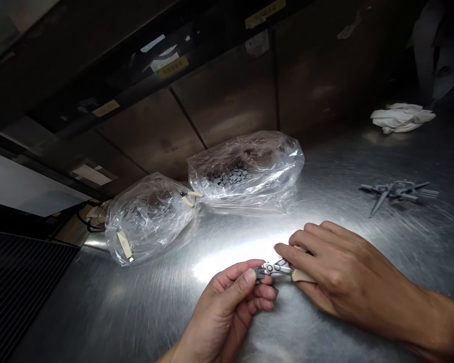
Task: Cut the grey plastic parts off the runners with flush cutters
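Pinched between the thumb and fingers of my left hand is a small dark grey plastic part. Another dark grey bit shows by its lower fingers. My right hand is wrapped round the cream handles of a pair of nippers. The metal jaws of the nippers meet the grey part at my left fingertips; whether they have closed through it I cannot tell. Both hands are just above the metal table. To the right, beyond my right hand, lies a pile of grey plastic pieces with thin sprue-like arms.
A clear plastic bag of small grey parts lies at the back, and a second bag to its left. Another cream-handled tool and a cream cutter knife are by the left bag. A crumpled white cloth lies back right.
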`<state>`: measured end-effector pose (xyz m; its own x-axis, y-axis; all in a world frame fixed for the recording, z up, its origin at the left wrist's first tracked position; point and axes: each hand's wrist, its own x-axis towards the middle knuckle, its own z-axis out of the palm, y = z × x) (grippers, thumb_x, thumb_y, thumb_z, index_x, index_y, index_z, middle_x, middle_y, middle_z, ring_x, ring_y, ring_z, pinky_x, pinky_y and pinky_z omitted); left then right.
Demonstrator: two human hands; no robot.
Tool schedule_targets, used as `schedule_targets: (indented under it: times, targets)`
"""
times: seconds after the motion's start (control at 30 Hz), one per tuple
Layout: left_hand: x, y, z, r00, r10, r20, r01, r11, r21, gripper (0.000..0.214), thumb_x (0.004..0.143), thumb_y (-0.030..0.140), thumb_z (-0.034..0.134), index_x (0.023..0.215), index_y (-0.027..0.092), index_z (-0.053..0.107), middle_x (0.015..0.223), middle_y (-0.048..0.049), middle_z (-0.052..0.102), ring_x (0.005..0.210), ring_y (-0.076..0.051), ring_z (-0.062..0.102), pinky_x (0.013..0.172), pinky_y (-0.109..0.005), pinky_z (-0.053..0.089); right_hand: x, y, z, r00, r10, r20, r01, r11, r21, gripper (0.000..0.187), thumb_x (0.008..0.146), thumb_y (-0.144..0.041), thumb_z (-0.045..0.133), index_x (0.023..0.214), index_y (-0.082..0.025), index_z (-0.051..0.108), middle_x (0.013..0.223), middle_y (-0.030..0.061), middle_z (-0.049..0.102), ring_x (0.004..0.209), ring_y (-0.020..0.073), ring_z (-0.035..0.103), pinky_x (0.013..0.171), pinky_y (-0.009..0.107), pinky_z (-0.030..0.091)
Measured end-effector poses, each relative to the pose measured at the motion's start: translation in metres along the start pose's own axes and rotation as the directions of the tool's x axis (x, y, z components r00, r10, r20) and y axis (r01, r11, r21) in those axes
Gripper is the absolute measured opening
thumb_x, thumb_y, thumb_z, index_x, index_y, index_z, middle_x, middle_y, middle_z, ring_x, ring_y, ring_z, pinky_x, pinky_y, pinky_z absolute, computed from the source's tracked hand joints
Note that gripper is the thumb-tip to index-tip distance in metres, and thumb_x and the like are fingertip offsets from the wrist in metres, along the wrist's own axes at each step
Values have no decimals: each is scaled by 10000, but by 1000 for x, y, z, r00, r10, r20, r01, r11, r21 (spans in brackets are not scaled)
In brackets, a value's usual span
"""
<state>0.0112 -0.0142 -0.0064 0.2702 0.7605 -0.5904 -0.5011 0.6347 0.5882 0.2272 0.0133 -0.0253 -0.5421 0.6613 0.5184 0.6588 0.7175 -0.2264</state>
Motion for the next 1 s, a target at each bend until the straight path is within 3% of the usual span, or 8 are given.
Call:
schedule_targets:
  times: [1.0]
  targets:
    - [-1, -3, -2, 1000, 8, 11, -8, 1000, 27, 254, 769, 225, 896, 986, 113, 829, 851, -106, 816, 701, -119, 727, 744, -230, 572, -1, 0, -1, 999, -31, 14, 31, 999, -38, 182, 911, -95, 546, 994, -175, 686, 763, 0, 587, 674, 201, 539, 658, 362, 312]
